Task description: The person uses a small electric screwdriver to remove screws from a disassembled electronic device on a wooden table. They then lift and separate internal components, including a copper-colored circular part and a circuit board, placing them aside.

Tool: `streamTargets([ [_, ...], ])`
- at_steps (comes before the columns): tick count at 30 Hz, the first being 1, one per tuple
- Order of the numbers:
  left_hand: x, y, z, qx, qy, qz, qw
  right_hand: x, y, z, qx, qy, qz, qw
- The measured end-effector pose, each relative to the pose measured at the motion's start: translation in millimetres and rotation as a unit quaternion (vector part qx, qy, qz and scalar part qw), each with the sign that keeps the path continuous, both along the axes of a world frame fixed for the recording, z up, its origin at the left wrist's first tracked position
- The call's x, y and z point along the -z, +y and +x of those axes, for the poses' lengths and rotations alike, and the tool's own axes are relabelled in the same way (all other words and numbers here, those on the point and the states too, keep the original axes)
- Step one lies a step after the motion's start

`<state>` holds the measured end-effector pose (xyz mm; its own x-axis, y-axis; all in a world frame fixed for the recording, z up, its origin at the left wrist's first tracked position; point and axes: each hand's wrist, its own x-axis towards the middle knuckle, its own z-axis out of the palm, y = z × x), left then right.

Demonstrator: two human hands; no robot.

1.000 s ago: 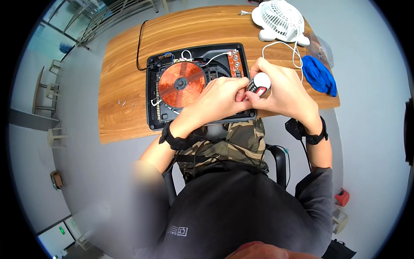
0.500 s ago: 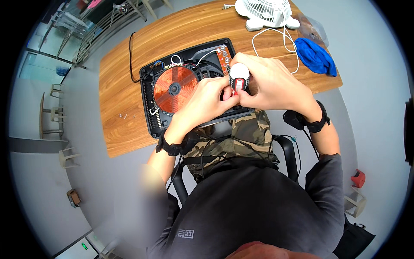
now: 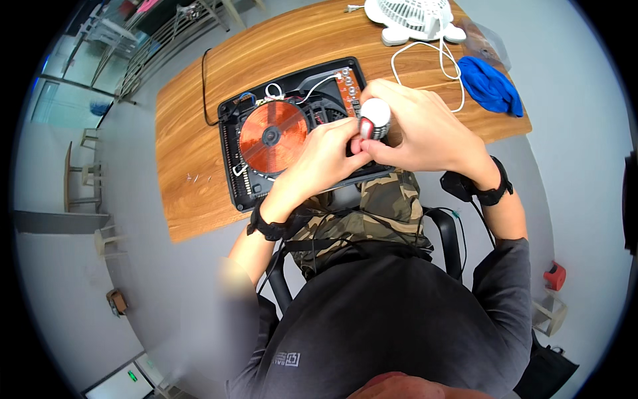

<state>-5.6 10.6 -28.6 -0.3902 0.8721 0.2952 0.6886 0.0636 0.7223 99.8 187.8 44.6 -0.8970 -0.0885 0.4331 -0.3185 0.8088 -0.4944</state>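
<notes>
Honestly, both hands are pinched on a small white-capped, red-bodied tool (image 3: 373,120): left hand (image 3: 332,154) at 7 o'clock of it, right hand (image 3: 425,133) wrapping it. Tool's over the opened black cooktop w/ copper coil (image 3: 272,136). If it slips, prob gouges the orange circuit board (image 3: 347,85) at 12.

White-capped red screwdriver (image 3: 373,120) stands over opened cooktop (image 3: 279,136).

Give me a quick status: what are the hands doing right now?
Left hand and right hand both gripping a screwdriver handle. Tool over opened induction cooker, copper coil exposed. Nothing blocking.
</notes>
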Motion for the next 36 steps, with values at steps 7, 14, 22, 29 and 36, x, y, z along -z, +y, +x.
streamTargets([
  [7, -1.7, 4.9, 4.6, -0.017, 0.012, 0.017, 1.000, -2.4, -4.1, -0.6, 0.034, -0.131, -0.036, 0.990],
  [14, 0.7, -5.8, -3.9, 0.014, 0.004, -0.009, 1.000, 1.6, -1.5, -3.5, 0.016, -0.126, -0.066, 0.990],
  [22, 8.9, -11.1, 0.9, 0.009, 0.037, -0.112, 0.993, 3.2, 0.1, -5.2, 0.016, -0.095, -0.081, 0.992],
  [29, 7.2, -5.1, 7.2, 0.017, 0.069, -0.159, 0.985, -1.5, 5.2, -1.7, 0.018, -0.077, -0.092, 0.993],
  [36, 28.4, -1.8, 9.0, 0.012, 0.095, -0.123, 0.988, 0.4, 6.6, -3.3, 0.008, -0.059, -0.079, 0.995],
])
